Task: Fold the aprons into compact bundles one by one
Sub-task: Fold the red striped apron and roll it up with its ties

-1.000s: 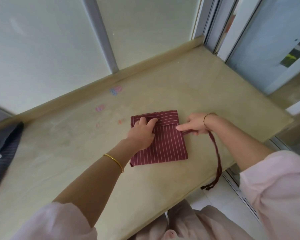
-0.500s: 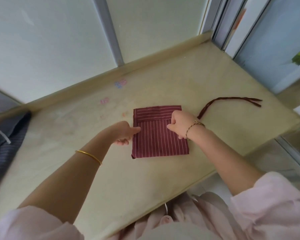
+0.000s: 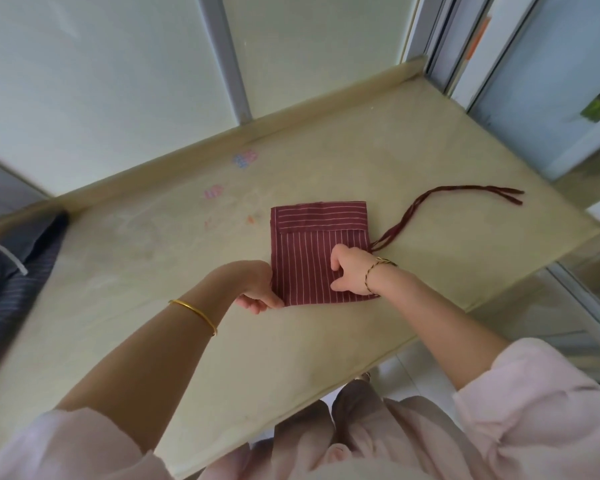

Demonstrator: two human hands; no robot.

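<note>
- A dark striped cloth (image 3: 18, 271) is seen heaped at the far left edge of the counter (image 3: 153, 323), well apart from the work; it may be another apron, though this cannot be told.
- The left hand (image 3: 253, 289) is set at the near left corner of the red striped apron (image 3: 319, 251); the corner is pinched between thumb and curled fingers.
- The apron lies near the middle of the counter, already reduced to a small flat square with a band folded across its far edge; the folding step is judged nearly finished.
- The right hand (image 3: 349, 271) is curled on the near right part of the square; the cloth appears to be gripped, though the fingertips are hidden.
- The tie strings (image 3: 447, 202) trail loose to the right; the next move is judged to call for another fold or roll, with the strings wound round or tucked in.
</note>
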